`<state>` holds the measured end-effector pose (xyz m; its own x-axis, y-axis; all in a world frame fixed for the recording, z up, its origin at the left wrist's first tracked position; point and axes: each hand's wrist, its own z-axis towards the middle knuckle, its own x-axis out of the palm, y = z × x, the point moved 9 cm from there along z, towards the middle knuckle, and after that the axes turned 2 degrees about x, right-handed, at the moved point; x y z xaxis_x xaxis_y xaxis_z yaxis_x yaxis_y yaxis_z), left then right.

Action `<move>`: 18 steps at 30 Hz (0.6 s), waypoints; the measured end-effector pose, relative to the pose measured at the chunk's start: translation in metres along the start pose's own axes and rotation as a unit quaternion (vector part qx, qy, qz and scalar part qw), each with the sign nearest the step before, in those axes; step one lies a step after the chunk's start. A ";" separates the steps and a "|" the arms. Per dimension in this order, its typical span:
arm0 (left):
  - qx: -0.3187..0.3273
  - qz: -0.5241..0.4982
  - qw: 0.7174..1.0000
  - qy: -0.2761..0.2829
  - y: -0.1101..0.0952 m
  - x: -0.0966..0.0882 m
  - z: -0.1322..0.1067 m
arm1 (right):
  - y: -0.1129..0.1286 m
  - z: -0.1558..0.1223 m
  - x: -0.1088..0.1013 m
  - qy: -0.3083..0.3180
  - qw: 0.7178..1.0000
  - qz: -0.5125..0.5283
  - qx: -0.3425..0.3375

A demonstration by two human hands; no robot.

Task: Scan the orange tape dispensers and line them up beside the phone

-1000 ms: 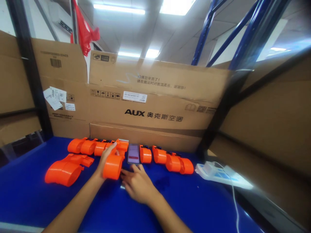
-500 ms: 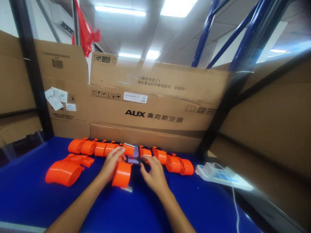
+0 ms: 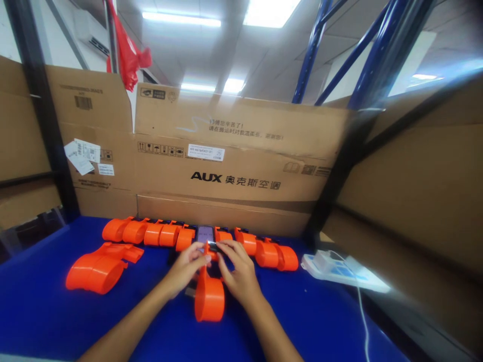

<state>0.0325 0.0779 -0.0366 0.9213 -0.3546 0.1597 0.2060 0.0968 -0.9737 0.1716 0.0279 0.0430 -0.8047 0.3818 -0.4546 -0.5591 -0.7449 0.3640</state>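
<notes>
Between my hands is an orange plastic part with a wide ring (image 3: 210, 300) at its near end and a narrow stem at the far end. My left hand (image 3: 184, 269) is closed on the stem from the left. My right hand (image 3: 240, 270) pinches a small black piece (image 3: 213, 247) against the top of the stem; fingers hide part of the contact. A phone (image 3: 206, 233) with a lit screen lies just beyond. Similar orange ring parts, many with black pieces on them, stand in a row (image 3: 169, 235) left of the phone and another row (image 3: 267, 253) on the right.
More orange parts (image 3: 94, 271) without visible black pieces lie on the blue tabletop (image 3: 151, 327) at left. A white power strip (image 3: 345, 271) with a cable sits at right. A cardboard wall (image 3: 234, 201) closes off the back, and dark frame posts (image 3: 332, 186) stand at the sides.
My left hand has moved the orange part right and turned its stem end toward my right hand. The black piece now meets the stem. The view has shifted slightly.
</notes>
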 end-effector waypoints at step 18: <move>-0.001 0.025 0.998 -0.053 0.010 -0.010 0.003 | -0.025 -0.003 -0.017 -0.031 0.994 -0.034 0.103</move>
<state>0.0266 0.0853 -0.0469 0.9600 -0.2494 0.1274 0.1586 0.1090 -0.9813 0.1997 0.0385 0.0387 -0.7707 0.4652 -0.4354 -0.6366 -0.5905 0.4960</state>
